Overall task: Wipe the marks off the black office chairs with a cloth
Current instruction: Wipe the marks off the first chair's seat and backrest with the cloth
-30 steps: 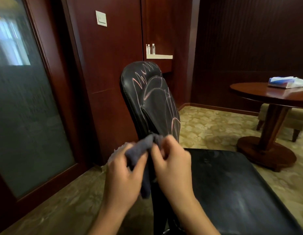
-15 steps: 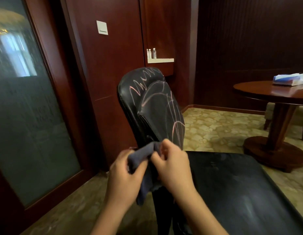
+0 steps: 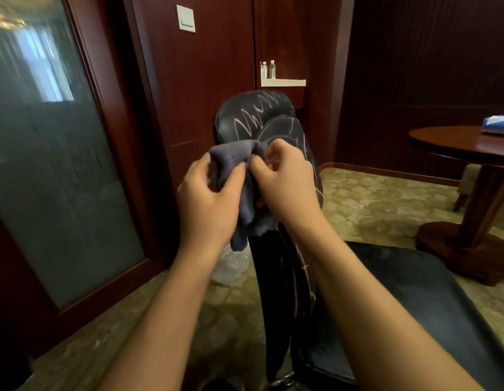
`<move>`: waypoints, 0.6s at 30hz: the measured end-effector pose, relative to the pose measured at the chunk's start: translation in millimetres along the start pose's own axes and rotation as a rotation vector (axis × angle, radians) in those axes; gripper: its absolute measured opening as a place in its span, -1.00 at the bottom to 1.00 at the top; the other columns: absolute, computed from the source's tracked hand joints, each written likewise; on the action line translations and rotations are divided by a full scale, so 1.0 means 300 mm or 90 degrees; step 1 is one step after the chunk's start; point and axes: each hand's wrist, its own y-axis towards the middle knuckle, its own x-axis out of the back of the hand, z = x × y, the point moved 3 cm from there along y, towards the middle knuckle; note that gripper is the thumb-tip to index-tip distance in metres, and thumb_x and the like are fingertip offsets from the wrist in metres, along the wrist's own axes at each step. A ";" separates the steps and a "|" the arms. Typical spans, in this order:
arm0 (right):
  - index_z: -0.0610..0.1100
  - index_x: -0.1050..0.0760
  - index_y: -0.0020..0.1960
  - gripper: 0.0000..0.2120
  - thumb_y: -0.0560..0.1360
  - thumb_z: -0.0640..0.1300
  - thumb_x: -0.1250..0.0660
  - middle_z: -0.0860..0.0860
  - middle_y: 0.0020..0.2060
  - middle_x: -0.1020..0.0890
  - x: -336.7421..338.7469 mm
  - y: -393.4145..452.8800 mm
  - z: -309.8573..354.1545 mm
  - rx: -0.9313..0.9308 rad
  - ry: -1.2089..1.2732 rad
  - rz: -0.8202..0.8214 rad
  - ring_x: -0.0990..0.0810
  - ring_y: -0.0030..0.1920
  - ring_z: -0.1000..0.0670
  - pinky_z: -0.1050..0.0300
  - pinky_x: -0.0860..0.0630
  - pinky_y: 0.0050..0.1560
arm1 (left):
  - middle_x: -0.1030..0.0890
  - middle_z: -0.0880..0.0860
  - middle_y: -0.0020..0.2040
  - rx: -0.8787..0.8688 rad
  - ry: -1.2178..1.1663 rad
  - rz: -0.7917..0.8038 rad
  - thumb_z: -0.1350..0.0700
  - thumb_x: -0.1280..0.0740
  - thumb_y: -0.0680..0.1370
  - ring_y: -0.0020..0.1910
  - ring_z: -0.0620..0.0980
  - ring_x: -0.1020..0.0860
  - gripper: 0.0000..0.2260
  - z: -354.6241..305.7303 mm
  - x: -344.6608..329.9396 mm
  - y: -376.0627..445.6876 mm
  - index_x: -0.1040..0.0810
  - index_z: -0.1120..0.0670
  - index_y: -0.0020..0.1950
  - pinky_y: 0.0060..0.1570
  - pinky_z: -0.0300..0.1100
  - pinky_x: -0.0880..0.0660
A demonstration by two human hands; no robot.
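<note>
I see a dark red wooden wall panel [image 3: 211, 80] with a white square light switch [image 3: 186, 18] on it. To the left stands a frosted glass door in a dark wooden frame [image 3: 47, 165]. Two small clear plastic bottles [image 3: 268, 70] stand on a white narrow shelf [image 3: 283, 82]. At the right is a round brown wooden table [image 3: 453, 145] carrying a blue and white packet [image 3: 497, 125]. The floor has a beige patterned carpet [image 3: 372, 198].

A patterned carpet floor [image 3: 372, 204] is carrying the black office chair [image 3: 400, 306] below the right hand [image 3: 284, 182], a crumpled plastic bag [image 3: 231, 266] under the left hand [image 3: 208, 201], and a round wooden bench [image 3: 468, 148] far right.
</note>
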 end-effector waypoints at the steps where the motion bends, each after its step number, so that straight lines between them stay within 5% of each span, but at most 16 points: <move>1: -0.05 -0.36 -0.23 -0.79 0.50 -0.03 -0.34 0.01 -0.32 -0.57 -0.016 -0.026 -0.018 -0.005 0.008 0.000 -0.59 -0.17 -0.11 0.02 -0.44 -0.20 | -0.68 0.03 -0.09 -0.016 0.027 -0.018 -0.13 -0.35 0.43 -0.07 -0.07 -0.65 -0.67 0.017 0.002 -0.030 -0.61 0.12 -0.06 -0.05 -0.04 -0.58; 7: -0.02 -0.28 -0.23 -0.78 0.48 -0.02 -0.31 -0.07 -0.30 -0.57 -0.048 -0.146 -0.153 -0.011 -0.047 0.035 -0.57 -0.20 -0.20 -0.07 -0.48 -0.22 | -0.62 -0.01 -0.16 -0.002 0.084 -0.002 0.07 -0.43 0.50 -0.21 -0.37 -0.54 -0.92 0.138 0.013 -0.211 -0.57 0.03 -0.10 -0.18 -0.46 -0.43; 10: -0.06 -0.35 -0.22 -0.80 0.47 -0.01 -0.31 -0.03 -0.33 -0.57 -0.039 -0.180 -0.197 -0.026 -0.072 0.059 -0.58 -0.22 -0.15 -0.10 -0.52 -0.21 | -0.64 0.05 -0.17 0.003 0.120 0.015 0.15 -0.48 0.49 -0.21 -0.20 -0.57 -0.91 0.164 0.016 -0.252 -0.59 0.04 -0.12 -0.21 -0.30 -0.48; 13: -0.08 -0.38 -0.24 -0.78 0.45 0.03 -0.31 0.03 -0.39 -0.52 0.017 -0.169 -0.170 0.026 -0.076 0.013 -0.56 -0.28 -0.08 -0.09 -0.52 -0.25 | -0.67 -0.04 -0.18 0.039 0.035 0.014 -0.01 -0.43 0.48 -0.17 -0.18 -0.63 -0.88 0.149 0.012 -0.245 -0.63 0.03 -0.11 -0.19 -0.16 -0.55; 18: -0.09 -0.36 -0.18 -0.84 0.51 -0.11 -0.31 0.03 -0.24 -0.42 0.088 -0.314 -0.162 0.136 -0.057 -0.002 -0.37 -0.28 0.12 0.33 -0.32 -0.25 | -0.67 -0.06 -0.18 0.128 -0.169 0.042 0.14 -0.42 0.53 -0.13 -0.15 -0.63 -0.98 0.139 0.007 -0.296 -0.61 0.04 -0.06 -0.13 -0.23 -0.53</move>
